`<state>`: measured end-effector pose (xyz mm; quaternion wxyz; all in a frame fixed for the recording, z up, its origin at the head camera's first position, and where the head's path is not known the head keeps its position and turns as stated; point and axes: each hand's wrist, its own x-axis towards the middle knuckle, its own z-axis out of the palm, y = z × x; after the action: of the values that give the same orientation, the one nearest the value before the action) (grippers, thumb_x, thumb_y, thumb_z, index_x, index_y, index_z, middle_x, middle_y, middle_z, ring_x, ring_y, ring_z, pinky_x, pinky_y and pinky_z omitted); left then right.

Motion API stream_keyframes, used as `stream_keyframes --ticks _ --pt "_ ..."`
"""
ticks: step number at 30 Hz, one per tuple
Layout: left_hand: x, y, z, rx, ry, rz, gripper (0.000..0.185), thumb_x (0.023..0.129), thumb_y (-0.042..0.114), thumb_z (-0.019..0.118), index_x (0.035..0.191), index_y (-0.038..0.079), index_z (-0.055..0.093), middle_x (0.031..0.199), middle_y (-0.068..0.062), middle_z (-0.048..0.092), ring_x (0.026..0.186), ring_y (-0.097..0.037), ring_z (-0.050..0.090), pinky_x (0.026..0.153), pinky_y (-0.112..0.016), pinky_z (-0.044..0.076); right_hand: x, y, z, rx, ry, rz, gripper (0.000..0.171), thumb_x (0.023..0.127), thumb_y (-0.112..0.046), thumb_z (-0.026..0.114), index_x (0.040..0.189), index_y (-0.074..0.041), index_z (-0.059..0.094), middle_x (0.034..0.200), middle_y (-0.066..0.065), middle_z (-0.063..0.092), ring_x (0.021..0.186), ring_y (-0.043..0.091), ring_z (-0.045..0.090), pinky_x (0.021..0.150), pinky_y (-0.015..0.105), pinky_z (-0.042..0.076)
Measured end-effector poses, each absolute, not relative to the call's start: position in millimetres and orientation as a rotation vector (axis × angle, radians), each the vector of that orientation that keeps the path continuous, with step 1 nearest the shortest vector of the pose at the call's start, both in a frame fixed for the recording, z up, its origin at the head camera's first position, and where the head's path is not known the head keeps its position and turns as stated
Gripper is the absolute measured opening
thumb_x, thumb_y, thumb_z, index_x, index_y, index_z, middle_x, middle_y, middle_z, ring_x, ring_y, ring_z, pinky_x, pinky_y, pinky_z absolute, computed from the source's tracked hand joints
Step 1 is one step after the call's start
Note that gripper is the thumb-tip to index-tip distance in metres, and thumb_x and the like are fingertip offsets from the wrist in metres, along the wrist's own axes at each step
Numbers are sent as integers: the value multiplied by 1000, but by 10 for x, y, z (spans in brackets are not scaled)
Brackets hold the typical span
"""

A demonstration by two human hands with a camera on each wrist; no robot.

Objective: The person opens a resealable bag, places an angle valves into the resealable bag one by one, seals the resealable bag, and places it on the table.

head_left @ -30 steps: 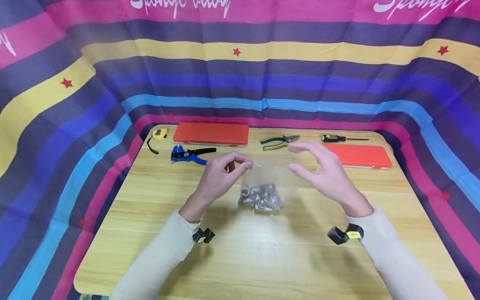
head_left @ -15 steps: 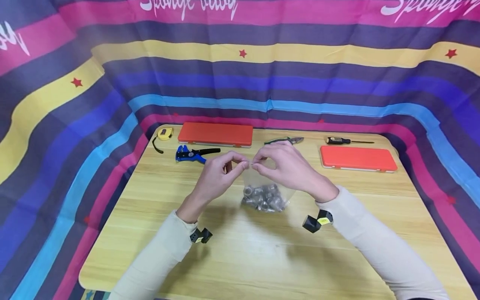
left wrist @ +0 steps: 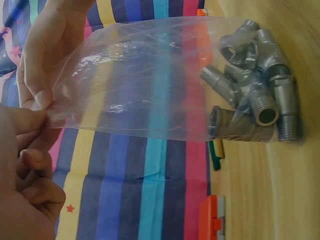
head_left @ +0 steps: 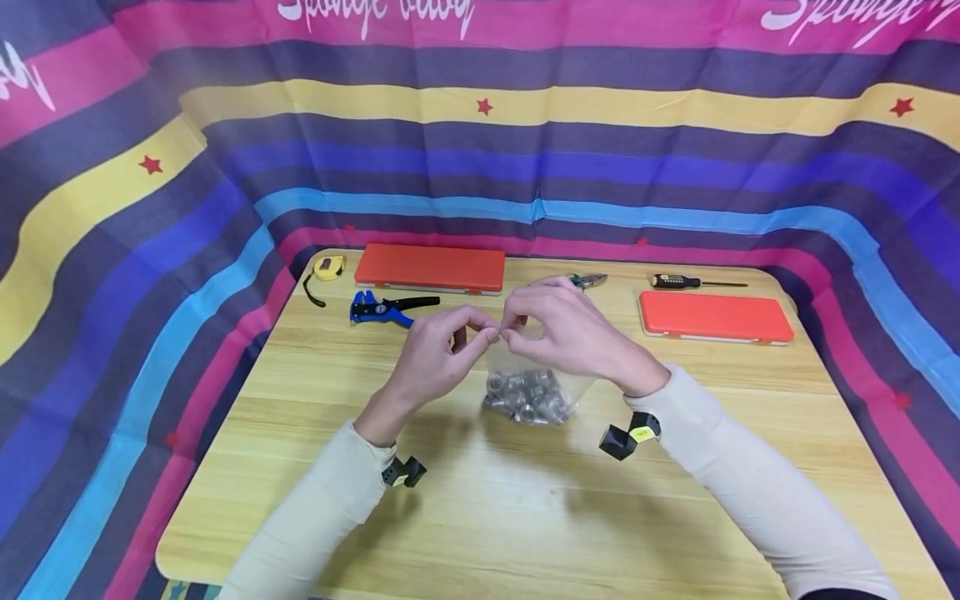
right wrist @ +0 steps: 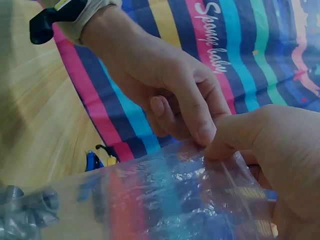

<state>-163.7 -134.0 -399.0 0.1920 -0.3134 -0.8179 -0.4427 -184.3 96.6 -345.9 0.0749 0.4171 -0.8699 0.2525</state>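
Clear plastic bag (head_left: 534, 367) of metal pipe fittings (head_left: 527, 396) held above table (head_left: 480, 500) centre; top edge pinched by left hand (head_left: 438, 350) and right hand (head_left: 570, 329), fingertips nearly touching; fittings sagging at bag bottom.

My hands (head_left: 442, 354) (head_left: 573, 333) meet at centre over the table (head_left: 480, 500), bag (head_left: 534, 379) beneath; fittings (head_left: 527, 397) in bag. Behind: 2 cases (head_left: 430, 267) (head_left: 716, 317), stripper (head_left: 382, 309) left, screwdriver (head_left: 686, 282) right.
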Motion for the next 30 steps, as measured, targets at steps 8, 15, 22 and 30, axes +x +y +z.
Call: stream_keyframes --ticks 8,15,22,30 --pt "-1616 -1341 -4109 -903 -2136 -1308 1 100 4 77 100 4 78 75 -2 70 54 -7 41 50 -21 33 -1814 1048 -3520 1244 -2544 648 15 100 -28 82 91 -20 73 84 -11 73 71 7 64 119 57 40" --pt "-1635 -1303 -4145 -889 -2113 -1324 1 100 4 77 100 4 77 75 -4 70 54 -8 43 49 -22 34 -1803 1166 -3511 1247 -2514 631 8 98 -22 84 96 -19 76 90 -10 77 80 8 70 119 57 40" --pt "-1635 -1328 -4169 -853 -2119 -1333 4 102 8 76 101 5 78 75 -3 70 55 -9 44 50 -23 36 -1801 1201 -3498 1213 -2495 549 18 96 -28 86 89 -19 73 82 -10 73 69 6 63 116 60 40" --pt "-1630 -1355 -4176 -805 -2130 -1355 4 100 3 76 100 6 79 75 -3 69 56 -10 44 51 -22 34 -1811 1332 -3488 1238 -2535 528 10 97 -25 84 95 -20 76 90 -9 77 77 7 69 120 61 37"
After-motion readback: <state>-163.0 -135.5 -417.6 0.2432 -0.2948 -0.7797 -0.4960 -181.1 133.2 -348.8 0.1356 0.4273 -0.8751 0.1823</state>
